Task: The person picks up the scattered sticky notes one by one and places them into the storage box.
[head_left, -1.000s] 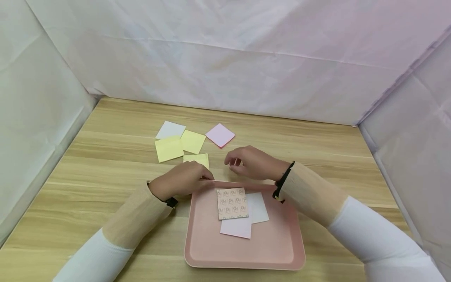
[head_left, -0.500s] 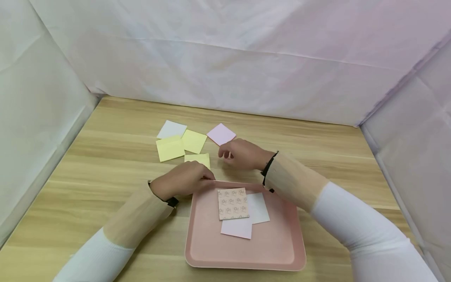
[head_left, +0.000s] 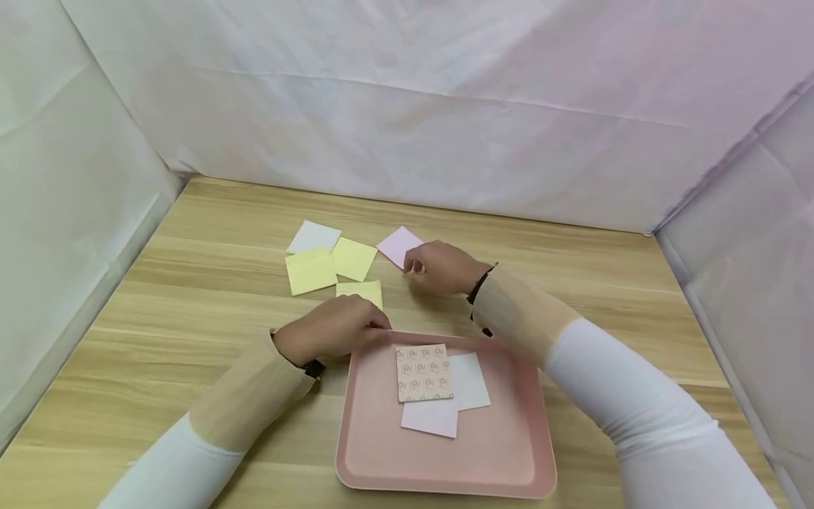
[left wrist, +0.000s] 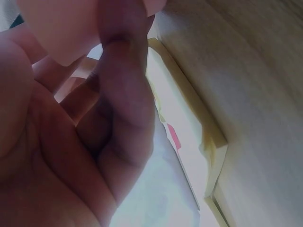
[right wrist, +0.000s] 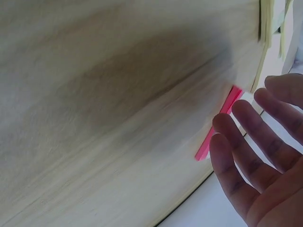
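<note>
My left hand (head_left: 337, 325) grips the far left rim of a pink tray (head_left: 496, 456); in the left wrist view the tray's corner (left wrist: 61, 28) lies between thumb and fingers. In the tray are a pad with a printed pattern (head_left: 424, 375), a pale lilac sticky-note pad (head_left: 432, 420) and a white one (head_left: 470, 382), overlapping. Beyond the tray, my right hand (head_left: 445, 268) is at the near right edge of a pink sticky-note pad (head_left: 397, 244), covering one corner in the head view. Its fingers (right wrist: 255, 127) are spread and loosely bent, with nothing between them.
Left of the pink pad lie yellow sticky-note pads (head_left: 311, 271) and a white pad (head_left: 314, 235), partly overlapping. Another yellow pad (head_left: 359, 290) sits just past my left knuckles. White cloth walls (head_left: 413, 127) enclose the wooden table (head_left: 604, 283) at the back and sides.
My right hand has moved away from the tray toward the pink pad, first left and then farther back. The left hand stays on the tray's rim.
</note>
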A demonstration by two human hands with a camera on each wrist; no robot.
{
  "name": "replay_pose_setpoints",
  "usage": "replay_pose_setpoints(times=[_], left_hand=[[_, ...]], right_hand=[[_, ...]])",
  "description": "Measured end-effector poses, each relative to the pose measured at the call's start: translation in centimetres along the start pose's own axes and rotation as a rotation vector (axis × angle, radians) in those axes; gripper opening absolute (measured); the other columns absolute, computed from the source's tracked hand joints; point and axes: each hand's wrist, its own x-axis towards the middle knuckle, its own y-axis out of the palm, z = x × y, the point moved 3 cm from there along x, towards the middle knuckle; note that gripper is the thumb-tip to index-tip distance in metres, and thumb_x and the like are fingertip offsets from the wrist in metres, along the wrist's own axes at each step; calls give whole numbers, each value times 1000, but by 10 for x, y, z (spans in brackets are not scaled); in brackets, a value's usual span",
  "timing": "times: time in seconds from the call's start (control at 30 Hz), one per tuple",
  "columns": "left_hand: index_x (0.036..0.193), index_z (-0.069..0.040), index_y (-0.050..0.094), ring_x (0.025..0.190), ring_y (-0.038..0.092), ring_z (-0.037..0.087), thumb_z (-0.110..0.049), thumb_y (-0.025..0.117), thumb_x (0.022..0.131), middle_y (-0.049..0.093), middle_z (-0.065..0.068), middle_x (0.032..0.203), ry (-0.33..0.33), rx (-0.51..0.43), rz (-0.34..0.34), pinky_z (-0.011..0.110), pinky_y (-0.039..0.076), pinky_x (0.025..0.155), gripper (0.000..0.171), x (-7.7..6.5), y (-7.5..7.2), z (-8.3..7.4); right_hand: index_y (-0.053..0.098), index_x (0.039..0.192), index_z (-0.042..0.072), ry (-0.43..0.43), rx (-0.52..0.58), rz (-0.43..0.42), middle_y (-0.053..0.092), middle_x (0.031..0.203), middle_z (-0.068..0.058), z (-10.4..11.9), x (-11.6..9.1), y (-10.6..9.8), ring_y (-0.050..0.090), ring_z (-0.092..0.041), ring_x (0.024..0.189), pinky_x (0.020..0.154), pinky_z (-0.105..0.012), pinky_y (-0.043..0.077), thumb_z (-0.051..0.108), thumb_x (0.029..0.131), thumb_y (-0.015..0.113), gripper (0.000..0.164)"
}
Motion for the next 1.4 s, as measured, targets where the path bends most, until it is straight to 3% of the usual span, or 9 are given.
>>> replay_pose_setpoints(times=[0.2, 0.5, 0.8, 1.03, 1.2, 1.4], left_hand=[[87, -24, 79, 68, 54, 2, -25, 63, 98, 68, -15, 76, 6, 0, -1, 24, 47, 67, 20, 0, 0, -1], [85, -26, 78, 67, 52, 3, -25, 64, 97, 65, -16, 73, -4, -3, -3, 24, 46, 66, 18, -1, 1, 2], [87, -26, 79, 70, 55, 2, -26, 64, 98, 68, -17, 76, -4, -13, 2, 24, 47, 69, 18, 0, 1, 2], [89, -26, 79, 71, 56, 1, -26, 64, 98, 68, -18, 78, -1, -10, 2, 24, 48, 70, 17, 1, 2, 3], [87, -27, 78, 69, 54, 1, -26, 64, 97, 67, -18, 75, 3, -13, -4, 24, 47, 68, 18, 0, 2, 4], [88, -28, 79, 69, 54, 2, -27, 65, 97, 65, -18, 75, 8, -10, -4, 24, 47, 68, 17, 2, 3, 5]], right_hand=[[70, 111, 8, 63, 0, -79, 69, 111, -12, -12, 7, -5, 64, -27, 105, 91, -41, 52, 13, 94, 59, 21], [47, 144, 12, 227, -55, -62, 56, 133, -14, -24, 23, -2, 61, -25, 108, 96, -43, 50, 32, 97, 61, 53], [41, 149, 14, 274, -101, -45, 58, 136, -16, -20, 27, -3, 59, -30, 121, 99, -46, 49, 41, 96, 62, 63], [40, 151, 14, 315, -142, -44, 60, 132, -14, -17, 32, 1, 60, -31, 116, 92, -48, 52, 52, 91, 66, 76], [44, 143, 10, 335, -182, -42, 61, 124, -14, -11, 35, 2, 60, -31, 110, 89, -48, 52, 53, 89, 67, 73], [38, 150, 8, 357, -230, -42, 55, 135, -20, -6, 32, 6, 54, -37, 123, 95, -51, 51, 50, 91, 65, 77]])
